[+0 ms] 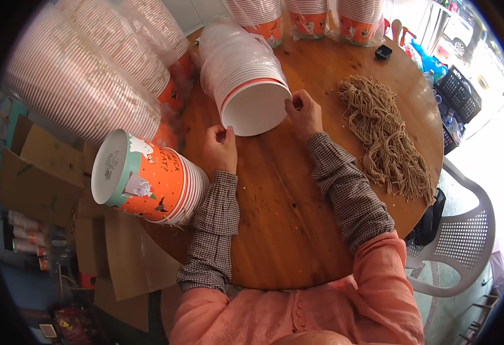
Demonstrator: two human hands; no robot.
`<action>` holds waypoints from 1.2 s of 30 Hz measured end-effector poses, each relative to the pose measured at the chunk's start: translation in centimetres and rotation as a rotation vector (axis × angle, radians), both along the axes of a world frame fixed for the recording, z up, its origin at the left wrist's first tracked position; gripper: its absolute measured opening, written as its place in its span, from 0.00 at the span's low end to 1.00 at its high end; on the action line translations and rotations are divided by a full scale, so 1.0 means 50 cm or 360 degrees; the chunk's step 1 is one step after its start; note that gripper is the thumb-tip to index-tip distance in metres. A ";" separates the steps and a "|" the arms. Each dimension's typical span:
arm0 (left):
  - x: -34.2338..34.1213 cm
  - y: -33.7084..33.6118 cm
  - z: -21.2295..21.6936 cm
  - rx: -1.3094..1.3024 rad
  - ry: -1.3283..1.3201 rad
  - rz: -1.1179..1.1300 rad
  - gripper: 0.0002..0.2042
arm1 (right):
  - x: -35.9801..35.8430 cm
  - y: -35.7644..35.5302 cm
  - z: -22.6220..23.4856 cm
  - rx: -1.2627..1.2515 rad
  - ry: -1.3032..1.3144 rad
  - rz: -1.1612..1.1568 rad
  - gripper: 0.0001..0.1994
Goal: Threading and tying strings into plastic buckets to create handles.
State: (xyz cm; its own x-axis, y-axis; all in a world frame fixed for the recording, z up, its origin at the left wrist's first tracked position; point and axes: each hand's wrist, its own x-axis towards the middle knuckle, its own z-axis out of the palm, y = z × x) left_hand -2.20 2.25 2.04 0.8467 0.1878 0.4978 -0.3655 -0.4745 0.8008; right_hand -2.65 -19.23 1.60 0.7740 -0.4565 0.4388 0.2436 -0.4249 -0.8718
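Note:
A stack of nested white paper buckets (258, 109) lies on its side on the table, its open end toward me and clear plastic wrap (226, 49) around its far part. My left hand (222, 149) is closed at the lower left of the front bucket's rim, thumb and fingers pinched together. On the opposite side, my right hand (305, 117) pinches the right edge of the same rim. To the left of my left forearm stands a shorter stack of orange and green printed buckets (154, 178), bottom end up and tilted.
A bundle of tan twisted cords (381, 135) lies at the right of the round wooden table (281, 230). Tall wrapped bucket stacks (79, 75) crowd the left, with more at the back. Cardboard boxes (45, 161) are left; a plastic chair (462, 230) is right.

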 end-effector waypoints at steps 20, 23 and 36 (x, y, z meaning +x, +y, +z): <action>-0.181 -0.021 0.070 0.0466 -0.1181 -0.0667 0.22 | -0.323 -0.081 0.127 0.0700 0.0056 0.0668 0.09; -0.179 -0.014 0.064 0.0557 -0.1106 -0.0744 0.14 | -0.320 -0.128 0.128 0.0516 0.0025 0.0523 0.10; -0.181 -0.032 0.051 0.0552 -0.1067 -0.0695 0.18 | -0.305 -0.247 0.056 -0.0465 0.0325 -0.0211 0.09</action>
